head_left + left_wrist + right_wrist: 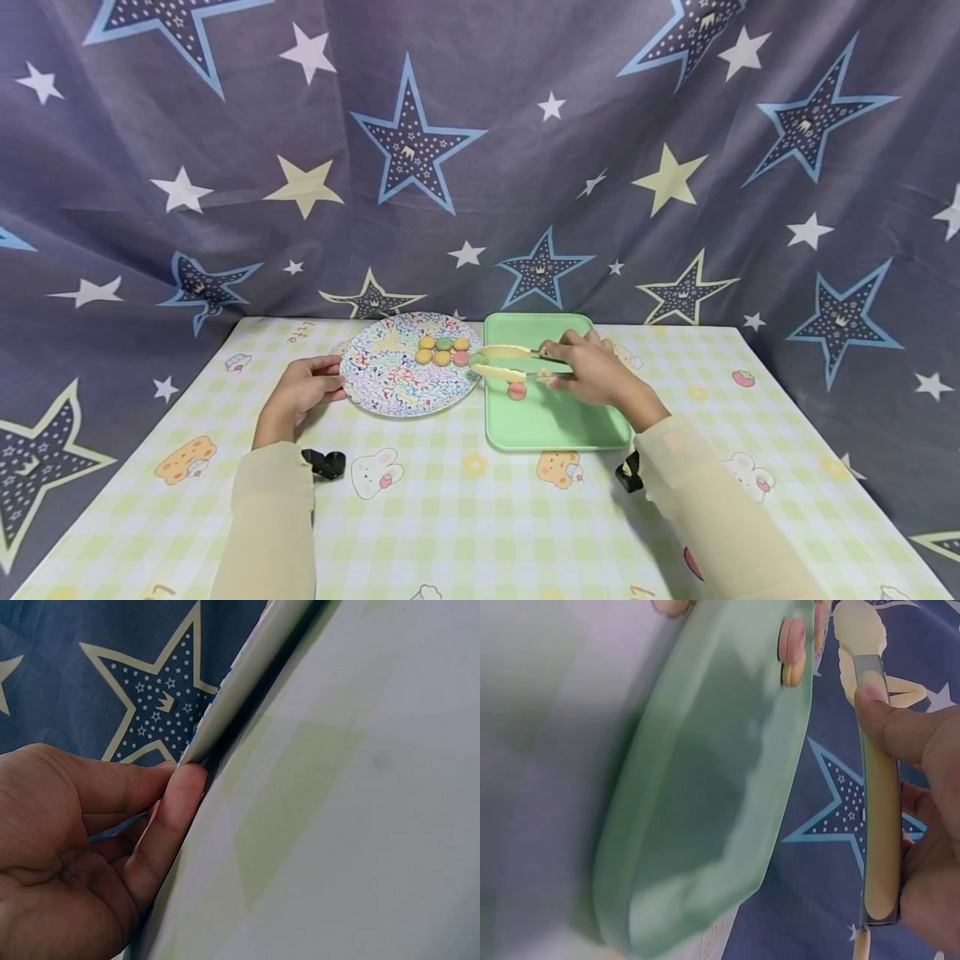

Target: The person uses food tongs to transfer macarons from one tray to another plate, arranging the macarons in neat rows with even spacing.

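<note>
My left hand (306,387) pinches the left rim of a round, colour-speckled plate (405,392) between thumb and fingers; the left wrist view shows the fingertips at the plate's edge (225,705). Several yellow, green and pink macarons (442,358) sit in two rows on the plate's right part. My right hand (592,367) grips metal tongs (883,825) with cream-yellow tips above a green tray (555,429). The tong tips reach left over the plate's right rim, around a green macaron (477,359). In the tray lie a pink macaron (517,391) and a yellow one (792,673).
Plate and tray stand side by side near the back of a table under a green-checked cloth (450,517) with cartoon prints. A dark curtain with stars (510,167) hangs right behind the table. Black straps (324,463) are on both wrists.
</note>
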A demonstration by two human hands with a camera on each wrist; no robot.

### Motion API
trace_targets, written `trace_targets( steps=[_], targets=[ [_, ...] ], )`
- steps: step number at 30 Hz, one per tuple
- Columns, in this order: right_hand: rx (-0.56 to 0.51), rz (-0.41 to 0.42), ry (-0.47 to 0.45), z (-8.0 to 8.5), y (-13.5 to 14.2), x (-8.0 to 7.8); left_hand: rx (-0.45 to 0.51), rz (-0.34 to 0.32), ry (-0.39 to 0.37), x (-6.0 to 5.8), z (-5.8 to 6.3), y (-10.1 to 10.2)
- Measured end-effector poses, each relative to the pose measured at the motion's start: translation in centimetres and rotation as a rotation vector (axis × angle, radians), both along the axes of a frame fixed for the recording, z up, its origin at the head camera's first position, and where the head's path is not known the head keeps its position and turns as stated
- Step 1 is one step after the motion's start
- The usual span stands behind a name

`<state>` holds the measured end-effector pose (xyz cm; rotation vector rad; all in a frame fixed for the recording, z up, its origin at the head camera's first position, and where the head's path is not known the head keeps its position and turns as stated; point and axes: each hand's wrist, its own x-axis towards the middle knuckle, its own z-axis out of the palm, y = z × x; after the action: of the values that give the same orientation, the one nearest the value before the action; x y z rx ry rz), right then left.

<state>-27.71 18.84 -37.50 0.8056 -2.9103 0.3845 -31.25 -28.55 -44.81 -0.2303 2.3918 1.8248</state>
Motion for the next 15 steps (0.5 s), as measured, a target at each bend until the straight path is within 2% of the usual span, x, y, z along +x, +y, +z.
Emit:
trace_targets(
  steps=[15],
  targets=[
    [0.081, -0.041, -0.053, 0.1, -2.7, 0.3, 0.006, -0.001, -0.015, 0.1, 0.1, 0.0]
  ],
)
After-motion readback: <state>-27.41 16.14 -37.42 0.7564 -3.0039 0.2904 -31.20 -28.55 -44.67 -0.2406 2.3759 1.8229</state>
